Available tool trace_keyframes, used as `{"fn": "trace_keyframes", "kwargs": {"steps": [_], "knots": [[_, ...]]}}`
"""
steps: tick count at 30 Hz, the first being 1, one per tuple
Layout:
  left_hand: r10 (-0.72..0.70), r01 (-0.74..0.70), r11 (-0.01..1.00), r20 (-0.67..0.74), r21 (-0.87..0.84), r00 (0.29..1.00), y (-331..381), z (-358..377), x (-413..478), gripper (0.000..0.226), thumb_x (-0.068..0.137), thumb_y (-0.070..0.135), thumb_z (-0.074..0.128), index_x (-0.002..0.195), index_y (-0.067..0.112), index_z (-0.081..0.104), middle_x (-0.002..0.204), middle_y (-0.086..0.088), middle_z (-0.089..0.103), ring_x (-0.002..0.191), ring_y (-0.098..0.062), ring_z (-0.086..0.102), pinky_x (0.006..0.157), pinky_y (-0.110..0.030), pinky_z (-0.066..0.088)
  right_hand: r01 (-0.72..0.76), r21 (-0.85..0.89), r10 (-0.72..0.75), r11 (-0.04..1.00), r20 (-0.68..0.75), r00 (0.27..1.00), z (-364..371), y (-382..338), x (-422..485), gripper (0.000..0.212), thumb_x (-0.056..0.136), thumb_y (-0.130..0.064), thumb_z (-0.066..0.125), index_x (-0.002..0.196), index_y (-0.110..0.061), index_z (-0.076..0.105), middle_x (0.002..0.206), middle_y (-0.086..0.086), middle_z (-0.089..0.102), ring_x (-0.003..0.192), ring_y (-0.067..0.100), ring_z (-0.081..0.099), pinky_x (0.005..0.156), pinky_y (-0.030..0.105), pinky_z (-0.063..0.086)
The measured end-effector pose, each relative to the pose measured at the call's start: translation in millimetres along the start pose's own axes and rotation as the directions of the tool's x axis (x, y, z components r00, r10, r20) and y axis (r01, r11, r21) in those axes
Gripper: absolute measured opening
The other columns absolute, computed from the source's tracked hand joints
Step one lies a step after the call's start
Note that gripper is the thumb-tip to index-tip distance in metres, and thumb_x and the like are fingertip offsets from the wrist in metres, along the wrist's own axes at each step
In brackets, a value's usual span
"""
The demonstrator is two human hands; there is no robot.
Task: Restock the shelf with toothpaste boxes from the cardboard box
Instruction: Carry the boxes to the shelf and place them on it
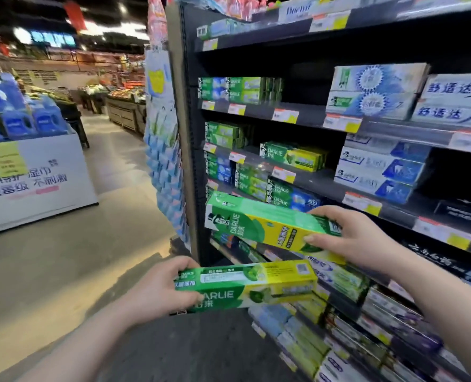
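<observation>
A person stands at a dark shop shelf (pixel 319 186) of toothpaste. Their left hand (pixel 157 292) is closed around one green-and-yellow toothpaste box (pixel 245 285), held low. Their right hand (pixel 350 235) grips a second box (pixel 261 224), raised just before the shelf's stacked rows.

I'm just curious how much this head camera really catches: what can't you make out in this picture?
- Cardboard box: nowhere in the head view, outside the frame.
- Price tags: print too blurred to read.
- Lower shelf boxes: blurred, partly cut off by the bottom edge.
- Left hand: palm hidden behind the lower toothpaste box.
- Right hand: palm hidden against the upper toothpaste box.
</observation>
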State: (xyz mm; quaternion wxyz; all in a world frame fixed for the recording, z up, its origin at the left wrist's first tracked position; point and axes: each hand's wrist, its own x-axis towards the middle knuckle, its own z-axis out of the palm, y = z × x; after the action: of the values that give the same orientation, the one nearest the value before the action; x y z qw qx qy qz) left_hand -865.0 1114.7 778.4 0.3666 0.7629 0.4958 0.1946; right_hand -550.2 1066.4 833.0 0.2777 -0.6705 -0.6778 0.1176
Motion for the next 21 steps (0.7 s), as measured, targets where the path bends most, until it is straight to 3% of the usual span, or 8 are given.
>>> {"fn": "trace_keyframes", "kwargs": {"steps": [5,8,12,14,16,19,21], "knots": [[0.054,-0.051,0.997,0.035,-0.062,0.998,-15.6,-26.8,90.9,0.044,0.048,0.042,0.068,0.089,0.028,0.061,0.076,0.001,0.066,0.059,-0.007,0.058,0.060,-0.027,0.048,-0.025,-0.038,0.023,0.999,-0.073,0.997,-0.1,6.2,80.4,0.055,0.073,-0.044,0.068,0.122,-0.028,0.052,0.122,-0.005,0.056,0.113,0.011,0.050,0.089,0.027,0.037],[0.080,-0.078,0.995,0.030,-0.054,0.996,-19.0,-45.1,151.7,0.042,0.049,0.041,0.069,0.088,0.029,0.061,0.080,0.001,0.068,0.065,-0.004,0.059,0.066,-0.026,0.050,-0.008,-0.034,0.005,0.999,-0.101,0.995,0.5,11.5,136.9,0.055,0.071,-0.043,0.070,0.121,-0.026,0.054,0.122,-0.007,0.057,0.109,0.008,0.051,0.093,0.026,0.039],[0.105,-0.102,0.993,0.058,-0.053,0.993,-11.7,-77.7,234.3,0.045,0.047,0.042,0.070,0.090,0.030,0.060,0.083,0.004,0.067,0.067,-0.001,0.060,0.063,-0.020,0.049,0.002,-0.024,-0.005,1.000,-0.130,0.991,-7.9,15.4,211.3,0.071,0.061,-0.062,0.064,0.121,-0.025,0.054,0.125,-0.006,0.056,0.117,0.009,0.050,0.100,0.028,0.040],[0.135,-0.133,0.990,0.061,-0.042,0.989,-4.6,-91.1,271.7,0.038,0.057,0.031,0.075,0.092,0.029,0.060,0.082,0.006,0.066,0.066,0.000,0.060,0.061,-0.016,0.047,0.010,-0.041,-0.017,0.999,-0.163,0.986,-16.7,17.5,245.1,0.066,0.062,-0.062,0.063,0.118,-0.028,0.055,0.122,-0.007,0.058,0.112,0.009,0.053,0.093,0.022,0.041],[0.170,-0.169,0.985,0.060,-0.028,0.984,2.7,-101.8,304.8,0.031,0.068,0.020,0.075,0.094,0.026,0.060,0.086,0.003,0.066,0.066,-0.003,0.060,0.059,-0.015,0.047,0.002,-0.062,-0.014,0.998,-0.193,0.981,-29.3,18.1,274.2,0.047,0.072,-0.044,0.068,0.115,-0.030,0.054,0.119,-0.006,0.059,0.098,0.006,0.057,0.078,0.015,0.041],[0.220,-0.218,0.975,0.070,-0.030,0.973,10.9,-114.9,347.7,0.029,0.074,0.016,0.073,0.097,0.025,0.058,0.095,-0.007,0.066,0.070,-0.014,0.061,0.058,-0.016,0.047,-0.028,-0.085,0.006,0.996,-0.256,0.967,-48.6,15.0,309.4,0.048,0.074,-0.038,0.068,0.119,-0.028,0.053,0.117,-0.007,0.055,0.086,0.009,0.062,0.072,0.016,0.042],[0.254,-0.249,0.967,0.098,-0.059,0.962,14.8,-122.1,377.8,0.031,0.074,0.016,0.073,0.099,0.027,0.057,0.096,0.000,0.064,0.069,-0.017,0.061,0.057,-0.013,0.046,-0.055,-0.137,0.008,0.989,-0.318,0.948,-64.0,12.8,329.1,0.047,0.075,-0.036,0.068,0.118,-0.024,0.054,0.110,-0.007,0.056,0.082,0.011,0.061,0.064,0.009,0.040]]}}
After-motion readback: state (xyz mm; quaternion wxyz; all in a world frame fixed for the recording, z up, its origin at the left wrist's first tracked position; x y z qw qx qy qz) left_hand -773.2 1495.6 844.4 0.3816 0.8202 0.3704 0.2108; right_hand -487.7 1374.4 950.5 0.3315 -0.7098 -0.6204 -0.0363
